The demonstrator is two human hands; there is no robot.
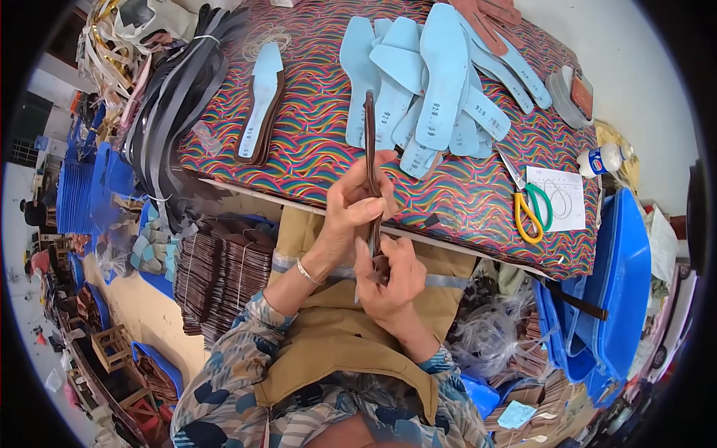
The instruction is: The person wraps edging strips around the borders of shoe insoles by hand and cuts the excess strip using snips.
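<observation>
A narrow dark brown piece (370, 142), seen edge-on, stands between my hands at the table's front edge. My left hand (357, 213) grips its middle, thumb on one side and fingers behind. Lower down, my right hand (391, 278) pinches its bottom end with curled fingers. Beyond it lies a heap of light blue insole shapes (442, 82) printed with numbers. To the left of the heap, a blue insole (263, 97) rests on a small stack of brown pieces (246, 149).
Scissors (529, 213) and a marked paper (562, 198) lie on the patterned table (314, 160) at right, near a white bottle (601, 160). Dark straps (175, 104) hang over the left edge. Brown stacks (224, 276) stand below left; blue bins (616, 276) are at right.
</observation>
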